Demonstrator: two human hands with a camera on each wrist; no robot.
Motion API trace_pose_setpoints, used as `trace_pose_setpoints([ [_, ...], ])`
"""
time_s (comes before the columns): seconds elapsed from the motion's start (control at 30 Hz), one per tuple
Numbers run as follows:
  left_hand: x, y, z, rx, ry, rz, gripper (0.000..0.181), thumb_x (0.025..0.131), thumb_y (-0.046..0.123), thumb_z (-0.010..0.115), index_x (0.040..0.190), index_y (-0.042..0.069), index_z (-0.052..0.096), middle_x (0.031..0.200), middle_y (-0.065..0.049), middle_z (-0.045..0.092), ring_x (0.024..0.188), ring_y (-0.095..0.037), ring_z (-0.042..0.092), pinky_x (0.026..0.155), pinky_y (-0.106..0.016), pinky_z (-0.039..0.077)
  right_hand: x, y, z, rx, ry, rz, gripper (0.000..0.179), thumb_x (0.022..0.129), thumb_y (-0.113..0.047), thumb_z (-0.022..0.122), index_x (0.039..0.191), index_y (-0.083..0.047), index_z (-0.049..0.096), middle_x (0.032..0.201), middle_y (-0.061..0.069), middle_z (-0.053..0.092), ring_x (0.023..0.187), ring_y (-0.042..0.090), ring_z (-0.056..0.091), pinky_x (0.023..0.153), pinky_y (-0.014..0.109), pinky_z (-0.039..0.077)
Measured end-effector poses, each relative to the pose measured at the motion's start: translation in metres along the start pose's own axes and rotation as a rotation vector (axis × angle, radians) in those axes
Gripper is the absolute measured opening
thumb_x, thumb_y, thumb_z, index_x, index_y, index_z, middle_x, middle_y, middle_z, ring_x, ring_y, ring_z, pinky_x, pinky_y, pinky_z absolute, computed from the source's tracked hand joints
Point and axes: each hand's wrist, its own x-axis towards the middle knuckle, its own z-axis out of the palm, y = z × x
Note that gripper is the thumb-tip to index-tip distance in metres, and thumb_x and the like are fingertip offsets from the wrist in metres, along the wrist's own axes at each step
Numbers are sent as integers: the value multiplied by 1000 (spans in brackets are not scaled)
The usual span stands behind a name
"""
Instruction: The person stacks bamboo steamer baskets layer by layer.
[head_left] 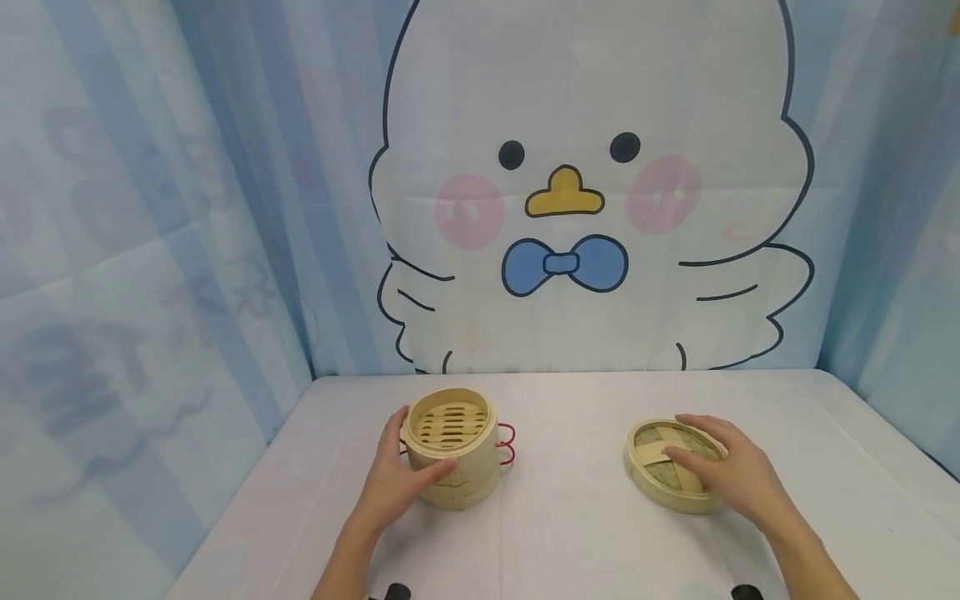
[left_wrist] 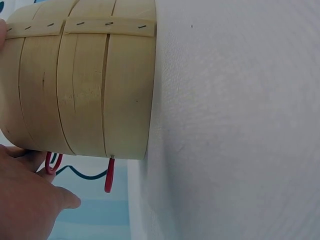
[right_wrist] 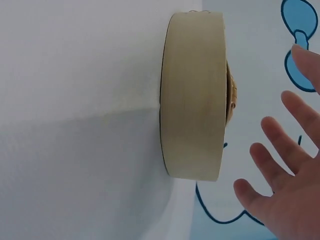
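A round bamboo steamer basket [head_left: 468,479] stands upright on the table, its slatted floor facing up. Around its upper part my left hand [head_left: 392,490] is curved, thumb on the near side and fingers on the far left. The left wrist view shows the stacked bamboo bands [left_wrist: 85,90] and the fingers [left_wrist: 30,185] by red loops below. To the right, a woven bamboo lid [head_left: 648,479] lies flat, dome up. Over it hovers my right hand [head_left: 738,477]; the right wrist view has its fingers [right_wrist: 275,130] spread and apart from the lid.
A white cloth covers the table [head_left: 562,533]. Red loop handles [head_left: 507,454] stick out from the steamer's right side. Behind the table hangs a curtain [head_left: 577,325] with a cartoon bird. Black pieces [head_left: 397,592] show near both forearms.
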Motion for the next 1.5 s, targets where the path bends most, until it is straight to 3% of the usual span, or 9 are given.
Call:
trace_pose_setpoints([
  [0.33,1,0,0,-1,-1,3,114,76,42,89,159,7,20,163,-20,24,149,-42,20,113,-67,22,7,12,-1,48,-104,114,83,92,-53,70,150,-1,43,155,35,25,140,60,16,105,77,20],
  [0.83,1,0,0,2,0,0,115,75,43,89,159,6,20,162,-20,24,148,-42,22,112,-68,23,11,19,1,86,-124,75,71,93,-42,73,143,3,50,153,35,31,140,58,20,108,72,22],
  [1.2,2,-1,-1,13,-2,10,115,76,44,89,159,6,20,162,-20,24,148,-43,22,112,-68,23,14,27,6,7,-54,-19,49,90,-29,79,124,3,66,141,35,48,132,58,36,105,69,31],
  [1.5,2,-1,-1,9,-7,3,115,75,44,89,159,6,20,162,-20,24,148,-42,22,112,-67,24,19,29,8,-59,-18,-27,39,89,-26,79,118,0,70,137,34,52,129,58,40,103,69,33],
])
